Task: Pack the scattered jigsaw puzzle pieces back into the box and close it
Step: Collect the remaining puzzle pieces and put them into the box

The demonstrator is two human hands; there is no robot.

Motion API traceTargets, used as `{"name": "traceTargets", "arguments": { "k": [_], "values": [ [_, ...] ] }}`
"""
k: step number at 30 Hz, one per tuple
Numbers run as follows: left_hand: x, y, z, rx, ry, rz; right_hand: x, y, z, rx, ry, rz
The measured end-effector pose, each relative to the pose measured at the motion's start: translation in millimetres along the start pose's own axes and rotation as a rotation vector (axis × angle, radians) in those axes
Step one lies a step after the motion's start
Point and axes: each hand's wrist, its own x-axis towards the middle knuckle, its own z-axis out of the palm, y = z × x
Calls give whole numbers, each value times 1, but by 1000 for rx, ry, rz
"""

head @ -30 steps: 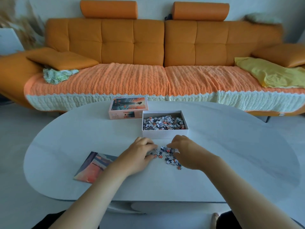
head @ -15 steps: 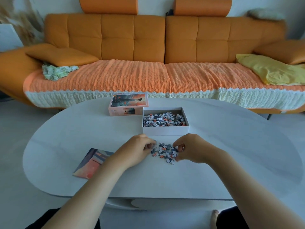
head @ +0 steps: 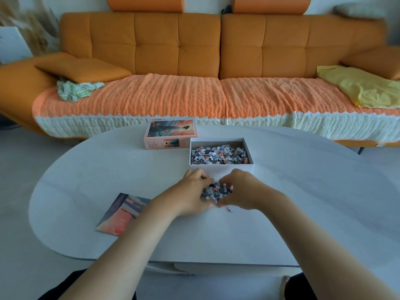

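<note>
Both hands, left hand [head: 190, 195] and right hand [head: 242, 191], cup a grey-orange heap of puzzle pieces [head: 216, 191] at frame centre, below the open white box [head: 220, 167]; 1 stray piece [head: 229, 209] lies beside it.

Open white box [head: 220, 167] holds many pieces [head: 218, 155], a small heap [head: 216, 191] just before it, lid [head: 171, 135] beside.

A pale grey rounded tabletop [head: 303, 202] carries a flat orange-and-purple picture card [head: 123, 213] at its 8 o'clock. At 12 o'clock stands an orange tufted sofa [head: 194, 44] under an orange knitted throw [head: 173, 98]. A yellow cloth [head: 363, 87] lies at 2 o'clock and a crumpled green-patterned cloth [head: 75, 90] at 10 o'clock.
</note>
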Motion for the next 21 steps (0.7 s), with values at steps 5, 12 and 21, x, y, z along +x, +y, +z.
{"name": "traceTargets", "arguments": {
  "k": [5, 12, 21],
  "values": [
    [0, 1, -2, -118, 85, 21, 3, -2, 0, 98, 53, 28],
    [0, 4, -5, -152, 198, 27, 7, -4, 5, 158, 98, 21],
    [10, 5, -23, -446, 323, -82, 13, -4, -17, 353, 192, 1]
  ]
}}
